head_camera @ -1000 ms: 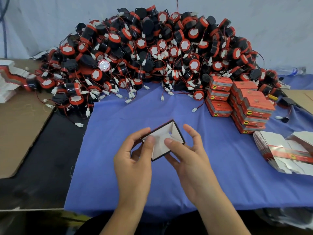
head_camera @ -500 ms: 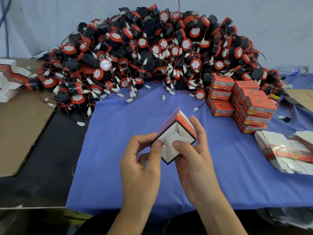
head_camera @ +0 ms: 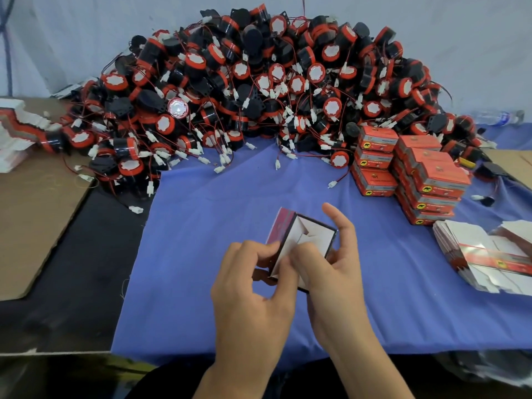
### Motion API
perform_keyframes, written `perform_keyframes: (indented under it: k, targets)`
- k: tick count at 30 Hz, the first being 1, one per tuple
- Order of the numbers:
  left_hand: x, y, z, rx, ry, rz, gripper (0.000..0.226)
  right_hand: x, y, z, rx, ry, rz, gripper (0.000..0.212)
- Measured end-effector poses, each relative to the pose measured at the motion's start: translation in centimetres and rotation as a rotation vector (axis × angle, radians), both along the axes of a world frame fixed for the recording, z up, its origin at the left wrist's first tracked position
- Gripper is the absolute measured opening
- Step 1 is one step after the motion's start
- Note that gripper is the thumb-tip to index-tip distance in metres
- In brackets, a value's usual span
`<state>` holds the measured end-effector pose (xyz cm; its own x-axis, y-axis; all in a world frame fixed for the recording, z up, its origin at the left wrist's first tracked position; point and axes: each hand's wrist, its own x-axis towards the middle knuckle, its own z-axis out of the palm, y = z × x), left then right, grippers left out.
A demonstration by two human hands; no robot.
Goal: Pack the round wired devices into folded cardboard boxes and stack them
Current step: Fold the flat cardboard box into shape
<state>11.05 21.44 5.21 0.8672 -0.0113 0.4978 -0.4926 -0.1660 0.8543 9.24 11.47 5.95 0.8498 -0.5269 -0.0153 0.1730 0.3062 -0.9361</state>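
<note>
In the head view, a half-folded cardboard box is held above the blue cloth near the middle of the worktop. The box's near left edge is pinched in the grip of the left hand. The grip of the right hand is closed on its right side, thumb pressed on a white flap, forefinger raised. Round wired devices are heaped in a large pile at the far side. Packed boxes are stacked at the far right, with flat blanks just nearer.
</note>
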Motion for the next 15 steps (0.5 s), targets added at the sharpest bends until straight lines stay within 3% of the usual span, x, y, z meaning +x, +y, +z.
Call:
perform_keyframes:
  k: [5, 10, 13, 15]
  targets:
    - [0.7, 0.8, 0.2, -0.155, 0.258, -0.118, 0.007, -0.7, -1.2, 0.7, -0.029, 0.03, 0.226, 0.075]
    - [1.0, 1.4, 0.4, -0.106, 0.331, -0.286, 0.006, -1.0, -2.4, 0.7, -0.087, -0.051, 0.299, 0.1]
    - [2.1, 2.3, 0.1, -0.172, 0.6, -0.54, 0.046, -1.2, -2.7, 0.4, -0.352, -0.046, 0.316, 0.108]
    - [2.9, 2.7, 0.3, -0.07, 0.643, -0.638, 0.066, -1.1, -2.8, 0.2, -0.731, 0.012, 0.309, 0.109]
